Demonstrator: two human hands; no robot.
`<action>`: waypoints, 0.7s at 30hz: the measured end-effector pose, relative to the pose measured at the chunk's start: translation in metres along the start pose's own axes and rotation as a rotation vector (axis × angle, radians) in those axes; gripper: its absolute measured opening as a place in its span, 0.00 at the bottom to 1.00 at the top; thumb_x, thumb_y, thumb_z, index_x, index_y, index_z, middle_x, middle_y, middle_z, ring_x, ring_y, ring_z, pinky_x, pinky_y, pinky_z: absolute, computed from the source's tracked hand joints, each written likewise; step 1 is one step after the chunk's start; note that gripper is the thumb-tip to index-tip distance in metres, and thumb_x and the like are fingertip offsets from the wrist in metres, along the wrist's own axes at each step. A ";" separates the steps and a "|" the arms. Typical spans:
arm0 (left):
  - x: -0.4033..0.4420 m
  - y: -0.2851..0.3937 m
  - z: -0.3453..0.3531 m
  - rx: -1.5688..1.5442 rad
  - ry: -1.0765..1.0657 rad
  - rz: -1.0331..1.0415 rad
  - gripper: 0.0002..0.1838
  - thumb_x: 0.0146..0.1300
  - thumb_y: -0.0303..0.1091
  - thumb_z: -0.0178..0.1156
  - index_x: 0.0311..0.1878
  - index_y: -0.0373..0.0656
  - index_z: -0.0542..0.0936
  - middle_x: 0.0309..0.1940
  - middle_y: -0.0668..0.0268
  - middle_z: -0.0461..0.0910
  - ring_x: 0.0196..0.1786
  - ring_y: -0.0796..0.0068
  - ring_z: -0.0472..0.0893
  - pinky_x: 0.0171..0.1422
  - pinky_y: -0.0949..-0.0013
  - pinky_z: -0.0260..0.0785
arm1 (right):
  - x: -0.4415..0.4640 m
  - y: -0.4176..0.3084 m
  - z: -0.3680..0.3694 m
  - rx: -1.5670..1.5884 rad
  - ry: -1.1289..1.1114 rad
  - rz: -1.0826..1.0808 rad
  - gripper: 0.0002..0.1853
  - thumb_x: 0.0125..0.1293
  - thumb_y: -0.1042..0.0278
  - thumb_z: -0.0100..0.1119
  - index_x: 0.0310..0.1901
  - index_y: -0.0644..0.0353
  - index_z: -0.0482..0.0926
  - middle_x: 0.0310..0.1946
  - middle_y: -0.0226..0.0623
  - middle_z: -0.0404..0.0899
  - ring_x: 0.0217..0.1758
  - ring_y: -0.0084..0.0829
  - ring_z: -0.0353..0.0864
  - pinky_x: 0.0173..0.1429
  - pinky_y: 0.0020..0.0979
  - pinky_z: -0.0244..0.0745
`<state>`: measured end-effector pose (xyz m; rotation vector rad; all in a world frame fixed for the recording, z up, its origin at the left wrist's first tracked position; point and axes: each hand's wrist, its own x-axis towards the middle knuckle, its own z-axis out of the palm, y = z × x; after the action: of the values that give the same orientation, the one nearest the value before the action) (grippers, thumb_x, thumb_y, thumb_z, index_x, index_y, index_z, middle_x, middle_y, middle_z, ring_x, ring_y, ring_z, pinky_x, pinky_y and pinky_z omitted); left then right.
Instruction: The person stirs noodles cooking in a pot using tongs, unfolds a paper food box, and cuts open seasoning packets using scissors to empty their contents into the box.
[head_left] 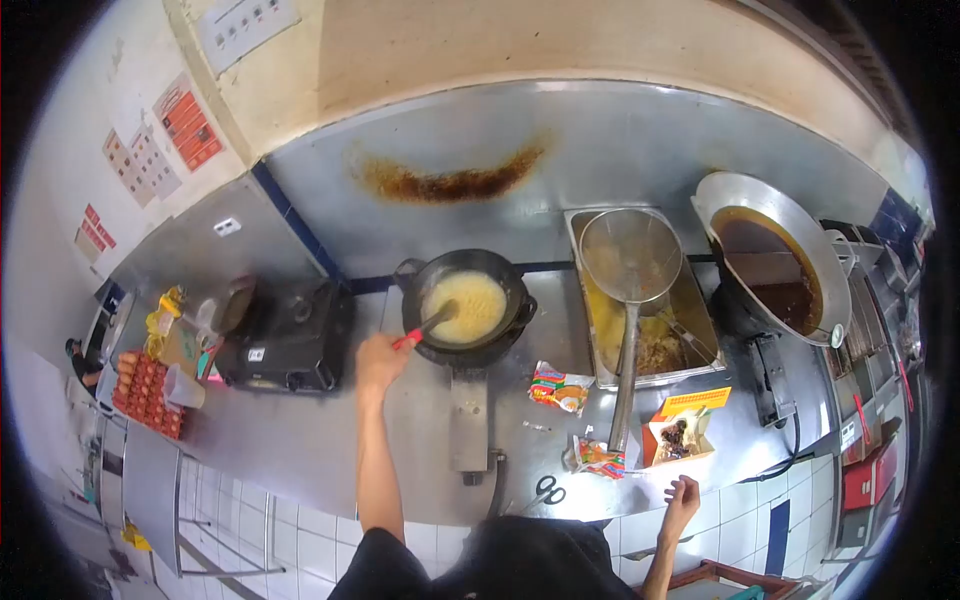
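Observation:
My left hand [380, 360] is closed around the red handle of a spatula [434, 321]. Its dark head dips into pale yellow, bubbling contents [470, 305] inside a black wok [415, 283]. Below the counter's front edge, my right hand [682, 497] hangs with fingers loosely bent and apart, holding nothing. Nearest to it is an open yellow-and-white box [700, 403] with dark pieces inside. Left of that box lies a torn noodle packet [598, 458], and another colourful packet [560, 388] rests farther back. Scissors [549, 491] lie by the front edge.
A long-handled strainer [628, 330] rests across a rectangular metal tray [650, 380] of oily food. To the right stands a large pan [720, 190] of dark liquid. Leftward are a black portable stove [285, 340], stacked eggs [145, 395] and a plastic jug [184, 387].

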<state>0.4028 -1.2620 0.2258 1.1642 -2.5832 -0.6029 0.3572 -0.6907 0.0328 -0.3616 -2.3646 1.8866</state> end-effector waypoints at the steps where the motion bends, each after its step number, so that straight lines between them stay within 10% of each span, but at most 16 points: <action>1: 0.007 -0.006 0.017 0.003 -0.037 0.000 0.18 0.59 0.51 0.66 0.42 0.47 0.88 0.27 0.49 0.83 0.36 0.48 0.85 0.45 0.54 0.75 | 0.000 -0.001 0.008 0.086 -0.013 0.006 0.12 0.74 0.62 0.53 0.47 0.63 0.77 0.34 0.38 0.80 0.31 0.26 0.80 0.34 0.26 0.73; 15: -0.039 0.023 0.017 -0.091 0.079 0.066 0.18 0.62 0.48 0.65 0.46 0.45 0.87 0.29 0.48 0.83 0.35 0.48 0.84 0.40 0.54 0.72 | 0.010 -0.001 0.024 0.246 0.169 0.053 0.11 0.74 0.59 0.53 0.43 0.59 0.76 0.30 0.32 0.77 0.28 0.21 0.75 0.33 0.22 0.69; 21: -0.088 -0.007 0.013 -0.223 0.053 -0.227 0.17 0.64 0.44 0.64 0.50 0.43 0.85 0.30 0.49 0.83 0.35 0.56 0.85 0.42 0.60 0.73 | -0.011 0.041 -0.006 0.470 0.364 0.345 0.16 0.70 0.52 0.54 0.47 0.56 0.76 0.33 0.31 0.77 0.29 0.21 0.74 0.35 0.25 0.68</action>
<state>0.4594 -1.1960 0.2068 1.3839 -2.2866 -0.8704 0.3740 -0.6795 -0.0049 -1.0085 -1.6461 2.2041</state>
